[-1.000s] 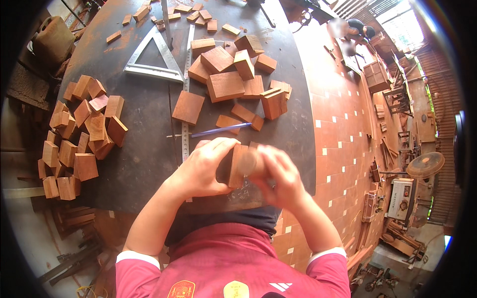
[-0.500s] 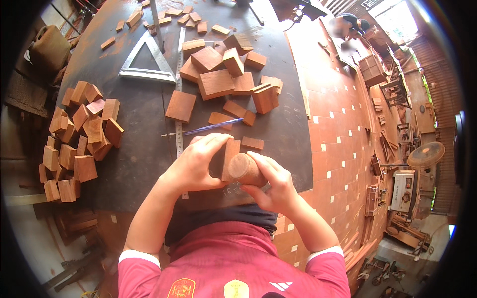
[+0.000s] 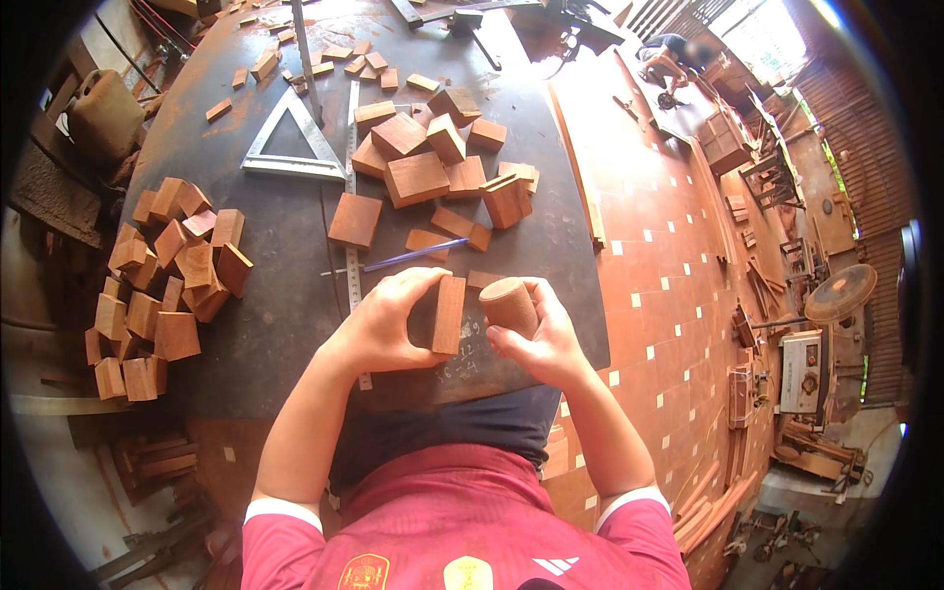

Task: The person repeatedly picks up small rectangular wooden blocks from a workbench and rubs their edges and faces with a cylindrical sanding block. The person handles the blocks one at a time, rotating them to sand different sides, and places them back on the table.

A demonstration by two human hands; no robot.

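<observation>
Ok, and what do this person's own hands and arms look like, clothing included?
The left hand and right hand are ungloved, with no watch or bracelet visible. The forearms are uncovered too. The jersey's short sleeves are crimson, each edged with a white cuff.

Between the fingers of the left hand [image 3: 385, 320] and right hand [image 3: 553, 344], a narrow gap separates the held block [image 3: 449, 315] and wooden cylinder [image 3: 510, 308]. Just beyond the fingertips, a small block [image 3: 481, 279], a blue pen [image 3: 415, 255] and, farther out, the block pile [image 3: 417, 179] obstruct passage. Left of the fingers, a broad lane of tabletop [image 3: 277, 265] reaches the clustered blocks [image 3: 177, 335].
</observation>
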